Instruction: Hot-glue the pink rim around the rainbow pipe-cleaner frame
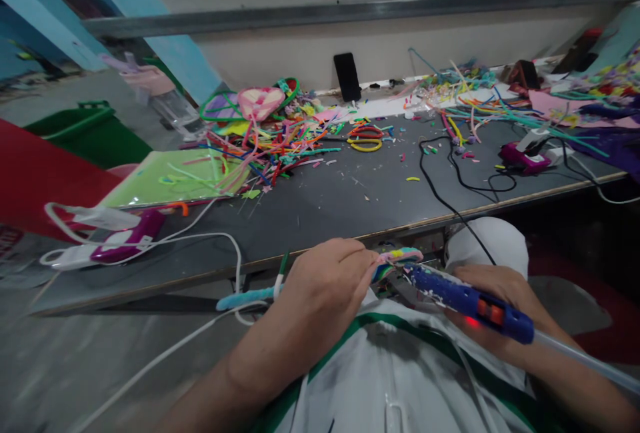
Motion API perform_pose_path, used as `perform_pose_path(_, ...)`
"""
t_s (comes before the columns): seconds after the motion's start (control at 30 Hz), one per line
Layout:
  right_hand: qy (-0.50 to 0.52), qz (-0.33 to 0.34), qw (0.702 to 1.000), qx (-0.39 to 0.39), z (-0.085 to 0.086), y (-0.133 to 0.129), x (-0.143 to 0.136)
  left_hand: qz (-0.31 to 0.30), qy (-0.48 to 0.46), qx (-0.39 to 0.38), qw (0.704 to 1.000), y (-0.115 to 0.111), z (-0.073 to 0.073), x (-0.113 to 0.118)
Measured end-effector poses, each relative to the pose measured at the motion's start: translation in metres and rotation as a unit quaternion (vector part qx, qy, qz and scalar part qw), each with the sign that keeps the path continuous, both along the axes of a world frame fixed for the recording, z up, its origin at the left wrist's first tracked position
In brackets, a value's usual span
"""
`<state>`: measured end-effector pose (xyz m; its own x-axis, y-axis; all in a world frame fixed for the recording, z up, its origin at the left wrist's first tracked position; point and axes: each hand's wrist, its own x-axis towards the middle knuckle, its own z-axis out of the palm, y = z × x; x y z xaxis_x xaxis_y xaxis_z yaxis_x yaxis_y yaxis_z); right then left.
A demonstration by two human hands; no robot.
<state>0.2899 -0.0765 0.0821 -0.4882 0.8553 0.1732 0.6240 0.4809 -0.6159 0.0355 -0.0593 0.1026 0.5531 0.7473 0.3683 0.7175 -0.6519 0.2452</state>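
My left hand (327,286) is closed around a colourful fuzzy pipe-cleaner piece (400,256), pink, yellow and blue, in front of the table's edge. A light blue fuzzy stem (245,298) sticks out to the left, behind the wrist. My right hand (495,286) is wrapped round a blue hot glue gun (465,300), partly hidden behind it. The gun's tip points left and meets or nearly meets the fuzzy piece; whether they touch is unclear. A clear glue stick (585,356) extends from its rear, and a red light glows under it.
On the grey table (350,200) lie piled pipe cleaners (280,146), yellow-handled scissors (365,144), a green sheet (165,176) and two purple power adapters with cables. A phone (347,76) leans on the wall. A black cord hangs over the front edge; a white cable crosses at left.
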Motion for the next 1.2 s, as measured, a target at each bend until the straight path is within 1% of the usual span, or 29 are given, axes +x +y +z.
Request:
perform_pose_path(0.23,0.008,-0.008,1.0,-0.026,0.0,-0.001,0.0,0.002,0.002,0.006,1.0,0.0,0.0,0.0)
perform_pose_path(0.5,0.013,-0.034,0.999,-0.041,-0.001,-0.002,0.0,-0.014,0.005,0.008,1.0,-0.001,-0.001,-0.002)
perform_pose_path(0.63,0.023,-0.031,0.998,-0.049,-0.002,-0.002,0.003,-0.002,0.004,-0.01,1.0,-0.001,0.0,-0.002)
perform_pose_path(0.8,0.024,-0.059,0.997,-0.045,-0.002,-0.004,0.004,0.004,0.009,-0.017,1.0,-0.002,0.002,-0.001)
perform_pose_path(0.93,0.022,-0.06,0.996,-0.06,-0.005,-0.004,0.006,0.003,0.006,-0.005,1.0,-0.001,0.002,-0.001)
perform_pose_path(1.03,0.008,-0.068,0.996,-0.054,-0.009,-0.004,0.01,-0.004,0.008,0.015,1.0,-0.001,0.0,-0.002)
perform_pose_path(1.2,0.029,-0.062,0.994,-0.09,-0.01,-0.006,0.015,-0.021,0.002,0.032,0.999,0.001,-0.003,-0.003)
